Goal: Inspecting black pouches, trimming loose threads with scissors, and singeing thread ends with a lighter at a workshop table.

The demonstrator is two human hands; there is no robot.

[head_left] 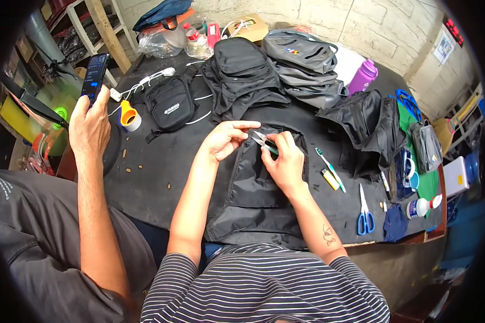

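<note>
A flat black fabric bag piece [253, 188] lies on the dark table [161, 167] in front of me. My right hand [285, 161] is closed around small thread snips [264, 141] with a green handle, their metal tips at the piece's upper edge. My left hand [223, 139] pinches the fabric right beside the tips, its index finger stretched out along the edge.
A person at my left holds up a phone [94, 75]. Finished black bags [242, 75] are piled at the back, more black bags [372, 129] at the right. Blue scissors [364, 212], a yellow lighter [330, 178], a toothbrush [328, 166], a purple bottle [362, 76] and a tape roll [128, 117] lie around.
</note>
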